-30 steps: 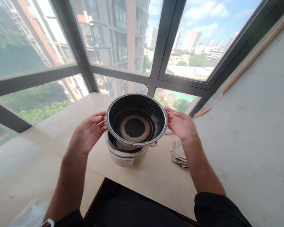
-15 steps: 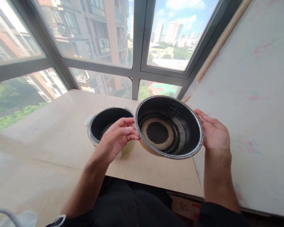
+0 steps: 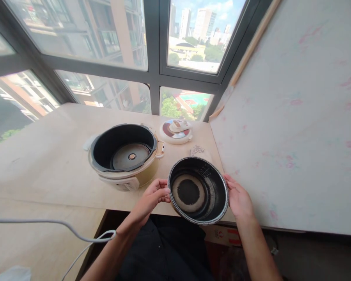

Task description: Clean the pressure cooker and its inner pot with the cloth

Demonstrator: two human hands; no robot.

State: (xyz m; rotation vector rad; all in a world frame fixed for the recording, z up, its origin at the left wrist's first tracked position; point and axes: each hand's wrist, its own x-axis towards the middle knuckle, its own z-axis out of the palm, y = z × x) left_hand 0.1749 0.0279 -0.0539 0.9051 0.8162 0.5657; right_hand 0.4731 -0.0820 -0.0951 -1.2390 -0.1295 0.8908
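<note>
Between my two hands is a black cooker inner pot (image 3: 213, 195) with a worn silvery rim and a pale ring on its bottom. My left hand (image 3: 155, 195) grips its left rim, thumb and fingers closed on the edge. On the opposite side my right hand (image 3: 238, 195) is closed around the pot's outer wall; some of its fingers are hidden behind it. The pot is tilted so that its inside faces me. To its left stands the cream electric cooker body (image 3: 148, 171), lidless, its dark cavity showing a round plate with a small central button.
A cream and reddish-brown lid (image 3: 175, 132) lies behind the pot, near the window. A grey cable (image 3: 61, 224) loops over the table (image 3: 61, 156) at lower left. The wall (image 3: 295, 117) bounds the right side. A cardboard box (image 3: 222, 235) sits below the table edge.
Both hands have brought the inner pot lower and closer to my body, away from the cooker body. The view has shifted, so the lid, the cooker's inside and the cable now show.
</note>
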